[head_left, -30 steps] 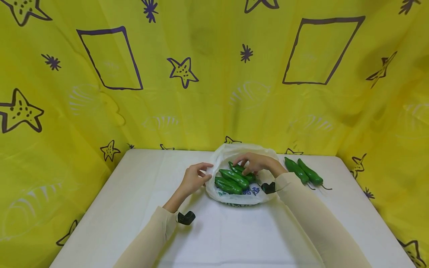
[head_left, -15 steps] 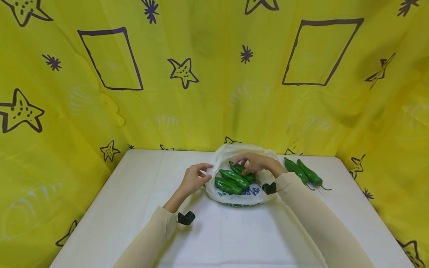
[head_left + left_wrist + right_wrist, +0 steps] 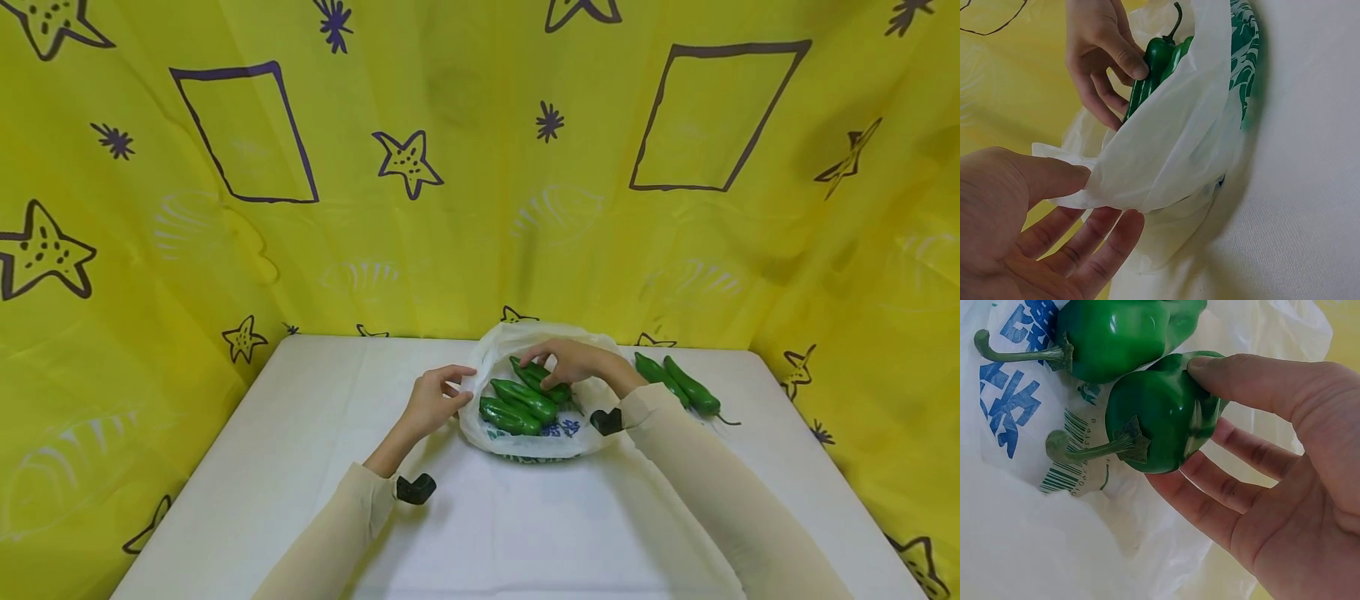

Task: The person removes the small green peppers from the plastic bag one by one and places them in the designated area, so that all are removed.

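Right wrist view alone: barcode [image 3: 1061, 477] beside the held pepper [image 3: 1154, 419].

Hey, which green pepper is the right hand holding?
The rearmost pepper of three in the bag: it alone is in the grip of the right hand.

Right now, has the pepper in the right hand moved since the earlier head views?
Yes, slightly: the pepper sits higher in frame against the curtain.
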Available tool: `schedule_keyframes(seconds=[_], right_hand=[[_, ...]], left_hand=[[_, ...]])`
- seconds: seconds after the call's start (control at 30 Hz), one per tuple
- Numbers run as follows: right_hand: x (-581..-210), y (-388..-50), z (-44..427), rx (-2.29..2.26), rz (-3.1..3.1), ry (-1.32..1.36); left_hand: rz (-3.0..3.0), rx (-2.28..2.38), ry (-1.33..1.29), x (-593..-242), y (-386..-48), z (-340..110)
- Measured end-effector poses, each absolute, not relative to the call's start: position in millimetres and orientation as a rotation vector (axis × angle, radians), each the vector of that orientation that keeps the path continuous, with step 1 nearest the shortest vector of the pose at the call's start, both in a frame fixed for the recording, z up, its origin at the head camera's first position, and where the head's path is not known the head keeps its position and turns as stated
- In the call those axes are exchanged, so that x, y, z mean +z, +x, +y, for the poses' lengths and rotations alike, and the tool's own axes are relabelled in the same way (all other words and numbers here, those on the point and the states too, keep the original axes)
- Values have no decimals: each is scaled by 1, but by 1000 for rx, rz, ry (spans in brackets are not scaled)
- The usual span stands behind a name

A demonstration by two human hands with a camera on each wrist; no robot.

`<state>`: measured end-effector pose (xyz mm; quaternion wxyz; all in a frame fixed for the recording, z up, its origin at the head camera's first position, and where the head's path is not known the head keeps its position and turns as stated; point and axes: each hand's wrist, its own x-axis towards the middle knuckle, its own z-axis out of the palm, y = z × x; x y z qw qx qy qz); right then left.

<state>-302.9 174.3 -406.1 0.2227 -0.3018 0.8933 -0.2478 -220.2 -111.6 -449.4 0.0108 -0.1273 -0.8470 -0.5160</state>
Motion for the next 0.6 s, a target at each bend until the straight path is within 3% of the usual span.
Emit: schedule_keyframes(seconds=[0.6], right_hand=[[-386,-293,173,-696,2426,-883]], left_hand=[[-2646,-1602,-365,-449,-220,-111]])
